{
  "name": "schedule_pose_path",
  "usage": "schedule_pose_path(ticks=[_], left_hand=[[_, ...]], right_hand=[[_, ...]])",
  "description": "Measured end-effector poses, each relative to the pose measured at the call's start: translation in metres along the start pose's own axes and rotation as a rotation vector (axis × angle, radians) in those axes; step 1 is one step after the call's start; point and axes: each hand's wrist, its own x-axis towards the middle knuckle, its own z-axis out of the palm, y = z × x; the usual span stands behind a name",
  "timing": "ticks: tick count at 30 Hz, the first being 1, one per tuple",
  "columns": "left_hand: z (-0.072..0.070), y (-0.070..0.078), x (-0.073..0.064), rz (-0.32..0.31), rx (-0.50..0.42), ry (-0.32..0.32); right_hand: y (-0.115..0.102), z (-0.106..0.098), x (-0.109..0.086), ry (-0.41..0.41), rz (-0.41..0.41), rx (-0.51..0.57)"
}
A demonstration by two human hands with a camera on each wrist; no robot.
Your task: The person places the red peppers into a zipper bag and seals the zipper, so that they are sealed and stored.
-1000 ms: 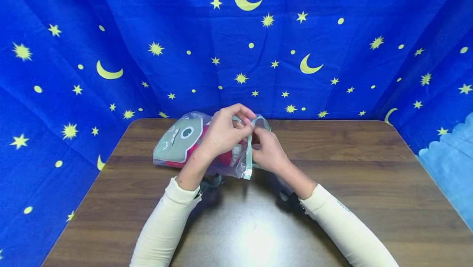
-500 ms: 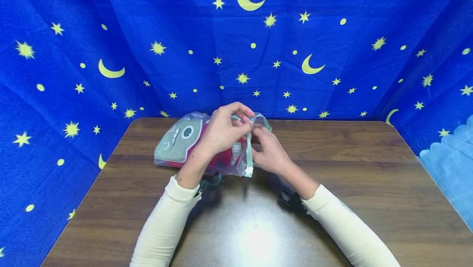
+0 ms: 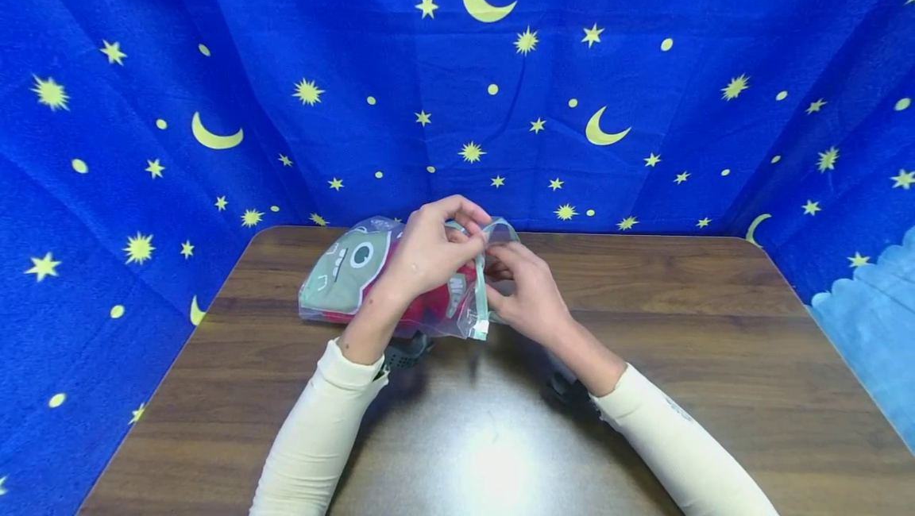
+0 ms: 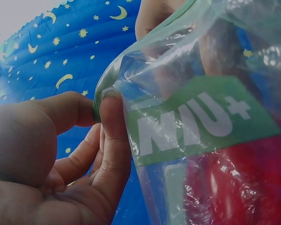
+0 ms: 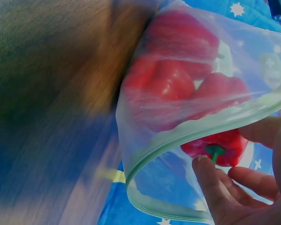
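A clear zip bag (image 3: 443, 325) with a pale green rim and a one-eyed green figure lies on the table's left half. Its mouth faces right. Through the plastic, several red bell peppers (image 5: 164, 86) show. Between thumb and forefinger my left hand (image 3: 429, 250) pinches the rim, beside the "NIU+" print (image 4: 201, 122) in the left wrist view. My right hand (image 3: 529, 286) is at the bag's mouth, fingers loosely bent and apart. Just before those fingers is a red bell pepper (image 5: 220, 147), its green stem outward; whether they touch it is unclear.
The brown wooden table (image 3: 679, 325) extends in front and to the right of the bag. Behind it hangs a blue curtain (image 3: 400, 48) with yellow moons and stars. A white slider (image 3: 480, 329) sits at the rim's near end. Light blue cloth (image 3: 872, 317) hangs at the right.
My right hand has drawn back slightly to the right from the bag's mouth, showing more of its fingers. My left hand keeps its pinch on the rim.
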Motion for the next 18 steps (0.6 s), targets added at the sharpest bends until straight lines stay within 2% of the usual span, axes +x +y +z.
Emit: schedule_pose_path(ticks=[10, 14, 18], left_hand=[[0.0, 0.001, -0.001, -0.008, -0.005, -0.007], [0.001, 0.003, -0.003, -0.003, -0.024, -0.016], [0.002, 0.004, -0.004, -0.008, -0.056, -0.029]], right_hand=[[0.002, 0.0, -0.002, 0.002, 0.004, 0.016], [0.002, 0.006, 0.003, 0.04, -0.022, -0.016], [-0.001, 0.011, 0.008, 0.082, -0.015, -0.064]])
